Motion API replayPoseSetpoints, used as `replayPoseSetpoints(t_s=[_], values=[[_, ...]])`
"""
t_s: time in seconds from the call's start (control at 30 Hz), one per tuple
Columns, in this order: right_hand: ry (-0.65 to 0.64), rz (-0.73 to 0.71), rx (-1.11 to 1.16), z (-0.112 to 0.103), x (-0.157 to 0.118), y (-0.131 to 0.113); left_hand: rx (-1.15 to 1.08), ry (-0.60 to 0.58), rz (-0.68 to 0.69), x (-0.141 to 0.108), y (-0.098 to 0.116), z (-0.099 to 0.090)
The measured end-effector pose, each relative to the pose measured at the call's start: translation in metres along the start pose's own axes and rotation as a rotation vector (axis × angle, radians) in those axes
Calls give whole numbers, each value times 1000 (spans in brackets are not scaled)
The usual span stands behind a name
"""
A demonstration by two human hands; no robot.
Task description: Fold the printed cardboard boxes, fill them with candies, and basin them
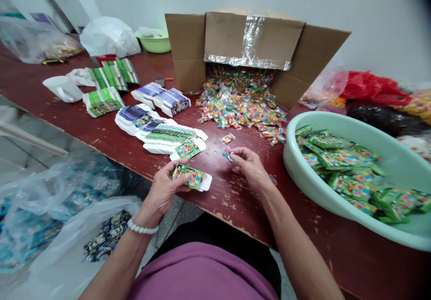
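My left hand grips a small green printed box whose white end flap stands open toward the right. Between the thumb and fingers of my right hand is a small clear candy packet, held just right of the box and not touching it. Another wrapped packet lies on the table a little beyond. Behind my left hand, a row of flat green and purple cartons is fanned out. Wrapped candies spill from a cardboard box lying on its side.
A pale green basin of filled green boxes stands at the right. Bundled purple cartons, bundled green cartons and a white mug are at the left. Plastic bags lie below the table's left edge.
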State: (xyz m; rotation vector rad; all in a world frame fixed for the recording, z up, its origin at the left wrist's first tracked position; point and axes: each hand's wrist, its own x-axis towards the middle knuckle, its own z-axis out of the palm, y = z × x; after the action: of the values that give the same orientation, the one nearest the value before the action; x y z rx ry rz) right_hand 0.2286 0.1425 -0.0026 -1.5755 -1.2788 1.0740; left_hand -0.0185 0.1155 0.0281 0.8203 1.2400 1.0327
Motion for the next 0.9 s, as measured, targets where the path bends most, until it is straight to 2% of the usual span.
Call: replayPoseSetpoints(t_s=[0.07, 0.13, 0.27, 0.43, 0.57, 0.67, 0.8, 0.9], values=[[-131, -5, 236, 2, -29, -5, -108, 34, -11, 0, 0, 2], [-186, -3, 322, 6, -51, -9, -164, 30, -26, -2, -2, 5], [-169, -65, 174, 12, -68, -13, -149, -45, -61, -8, -8, 9], [-120, -145, 177, 8, -61, -9, 42, -290, -108, -16, -13, 9], [-58, -145, 94, 8, -61, -14, 63, -537, -196, -21, -17, 16], [-6, -155, -17, 9, -65, -23, 52, -633, -231, -26, -21, 26], [-45, -304, -18, 10, -72, -31, -24, -651, -226, -28, -26, 33], [1, -263, 156, 10, -74, -26, -73, -575, -205, -28, -27, 34]])
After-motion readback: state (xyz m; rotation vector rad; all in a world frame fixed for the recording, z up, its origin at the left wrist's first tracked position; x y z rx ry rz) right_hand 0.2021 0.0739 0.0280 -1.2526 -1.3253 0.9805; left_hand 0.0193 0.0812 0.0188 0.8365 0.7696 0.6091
